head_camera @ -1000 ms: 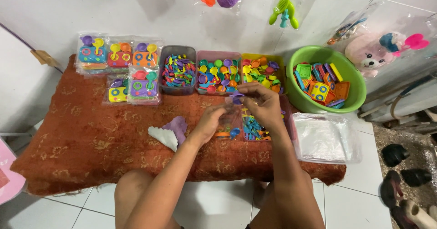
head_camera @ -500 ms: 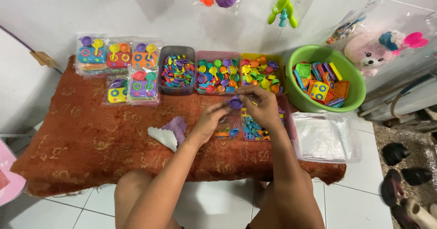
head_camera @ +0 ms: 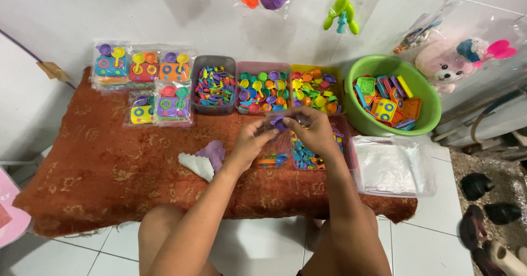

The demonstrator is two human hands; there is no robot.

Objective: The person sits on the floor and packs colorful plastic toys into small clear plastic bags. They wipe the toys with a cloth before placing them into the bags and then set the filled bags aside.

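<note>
My left hand (head_camera: 251, 142) and my right hand (head_camera: 313, 131) meet over the low table, fingertips together on a small purple toy piece (head_camera: 280, 124) inside a thin clear bag. Both hands pinch it from either side. Under them lies a box of small mixed plastic utensils (head_camera: 307, 154). Just beyond stand three trays: one of thin coloured cutlery (head_camera: 213, 85), one of round coloured cups (head_camera: 262, 87) and a yellow one of toy pans (head_camera: 315, 85).
A rust-coloured patterned cloth (head_camera: 104, 166) covers the table. Packed toy sets (head_camera: 144, 84) lie far left, a purple and white cloth (head_camera: 203, 159) sits near my left wrist. A green basin (head_camera: 428, 97) of toy stoves stands right, a stack of clear bags (head_camera: 391, 166) before it.
My hands have stayed together over the utensil box, with only small finger movements around the purple piece.
</note>
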